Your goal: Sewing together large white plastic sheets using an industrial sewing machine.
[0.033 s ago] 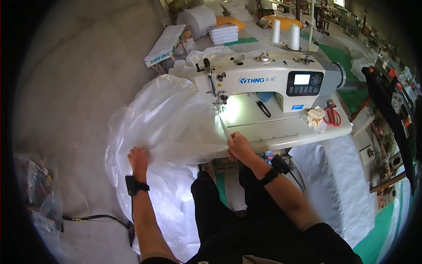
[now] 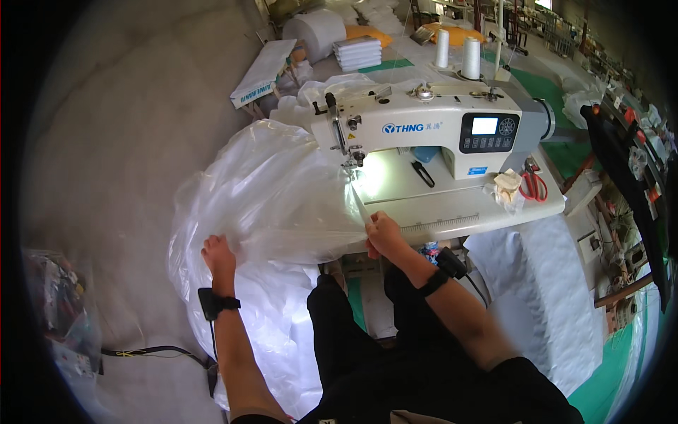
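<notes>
A large translucent plastic sheet (image 2: 268, 191) spreads over the left end of a white sewing machine (image 2: 424, 106) and hangs down in front of my legs. Its right edge runs as a narrow strip from under the lit presser foot (image 2: 350, 167) toward me. On that edge, near the table's front, my right hand (image 2: 386, 234) is closed in a pinch. Farther left, my left hand (image 2: 219, 256) rests against the sheet, fingers bent and slightly apart, with no clear grip on it.
Black thread snips (image 2: 424, 174) lie on the machine bed. Red-handled scissors (image 2: 534, 187) and a crumpled cream-coloured bundle (image 2: 507, 185) sit at the table's right end. Two white thread cones (image 2: 472, 58) stand behind. White sheeting (image 2: 537, 290) hangs at right; a cable (image 2: 155, 349) crosses the floor at left.
My left hand has shifted slightly to the left, and its fingers look a little more spread. My right hand keeps its pinch on the sheet's edge in the same place.
</notes>
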A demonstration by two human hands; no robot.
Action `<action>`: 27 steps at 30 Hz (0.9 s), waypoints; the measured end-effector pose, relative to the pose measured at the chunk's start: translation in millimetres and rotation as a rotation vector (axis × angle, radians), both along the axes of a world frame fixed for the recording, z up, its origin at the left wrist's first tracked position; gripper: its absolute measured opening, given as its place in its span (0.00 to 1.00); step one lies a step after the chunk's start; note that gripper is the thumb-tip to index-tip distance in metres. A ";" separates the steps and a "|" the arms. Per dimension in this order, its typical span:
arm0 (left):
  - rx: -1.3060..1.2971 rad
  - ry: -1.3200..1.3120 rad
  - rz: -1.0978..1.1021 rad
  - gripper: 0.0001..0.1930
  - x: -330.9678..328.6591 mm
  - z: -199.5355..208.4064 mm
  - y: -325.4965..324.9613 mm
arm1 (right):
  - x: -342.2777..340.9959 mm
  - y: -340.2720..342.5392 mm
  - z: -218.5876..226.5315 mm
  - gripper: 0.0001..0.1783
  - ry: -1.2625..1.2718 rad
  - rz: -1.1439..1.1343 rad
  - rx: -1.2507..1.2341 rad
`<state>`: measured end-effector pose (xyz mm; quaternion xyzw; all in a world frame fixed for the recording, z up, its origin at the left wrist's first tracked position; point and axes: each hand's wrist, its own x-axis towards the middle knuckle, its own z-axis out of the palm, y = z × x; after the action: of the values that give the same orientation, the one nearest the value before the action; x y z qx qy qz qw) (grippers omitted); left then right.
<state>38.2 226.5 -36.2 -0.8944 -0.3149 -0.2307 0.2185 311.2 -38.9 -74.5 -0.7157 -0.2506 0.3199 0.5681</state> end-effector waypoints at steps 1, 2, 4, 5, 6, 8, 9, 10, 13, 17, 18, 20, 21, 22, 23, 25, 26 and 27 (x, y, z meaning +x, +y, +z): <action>0.012 -0.163 0.197 0.17 1.3 4.4 -11.8 | 0.3 -0.4 -0.4 0.14 0.075 0.008 -0.054; -0.025 -0.247 0.033 0.20 10.2 12.1 -23.7 | -0.2 -0.1 -0.9 0.14 0.054 0.026 -0.008; -0.218 -0.324 -0.344 0.19 40.1 18.8 -62.4 | -2.2 0.0 -2.2 0.14 0.149 -0.001 -0.026; -0.233 -0.191 -0.482 0.22 56.0 16.5 -86.2 | -3.3 -0.4 -2.7 0.14 0.130 0.021 -0.024; -0.247 -0.170 -0.620 0.20 77.8 10.8 -110.0 | -4.0 -1.1 -2.7 0.13 0.153 0.010 -0.008; -0.264 -0.129 -0.740 0.17 103.9 7.3 -129.1 | -4.0 -4.5 -1.1 0.12 0.179 -0.012 0.015; -0.364 -0.052 -0.743 0.13 117.2 4.0 -131.0 | -3.4 -7.6 0.5 0.13 0.104 -0.014 -0.030; -0.462 0.024 -0.746 0.10 126.4 0.3 -130.4 | -1.9 -11.3 3.0 0.14 0.064 -0.017 -0.077; -0.911 -0.153 -0.635 0.07 136.0 -4.0 -110.4 | 2.1 -22.0 15.3 0.17 -0.577 -0.096 -0.276; -0.990 -0.154 -0.524 0.10 143.1 0.5 -94.6 | 0.7 -10.4 39.2 0.21 -0.856 -0.199 0.027; -0.969 -0.152 -0.505 0.10 145.5 2.7 -94.6 | 0.5 -2.6 44.1 0.21 -1.059 -0.135 0.136; -1.020 -0.257 -0.525 0.12 148.2 7.5 -95.6 | -1.8 17.0 48.9 0.16 -1.368 -0.090 0.173; -1.018 -0.254 -0.524 0.12 146.8 10.4 -94.5 | 0.9 25.6 49.1 0.16 -1.322 -0.076 0.172; -1.029 -0.258 -0.570 0.12 143.0 13.0 -92.2 | 5.0 34.0 48.0 0.13 -1.313 0.070 0.061; -1.045 -0.257 -0.667 0.13 137.9 15.3 -88.4 | 10.5 40.2 45.9 0.09 -1.275 0.254 -0.109; -1.018 -0.187 -0.493 0.13 116.4 21.7 -73.4 | 26.8 43.9 40.4 0.11 -1.352 0.086 -0.103; -0.999 -0.109 -0.368 0.14 103.5 23.9 -65.5 | 34.9 43.0 38.6 0.10 -1.387 0.014 -0.008; -1.001 -0.111 -0.362 0.14 92.8 25.0 -57.7 | 41.4 41.0 38.2 0.09 -1.368 -0.046 -0.036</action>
<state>131.0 168.7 -11.1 -0.9156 -0.2382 -0.1332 -0.2952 352.6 2.1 -36.3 -0.7712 -0.5326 -0.2121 0.2768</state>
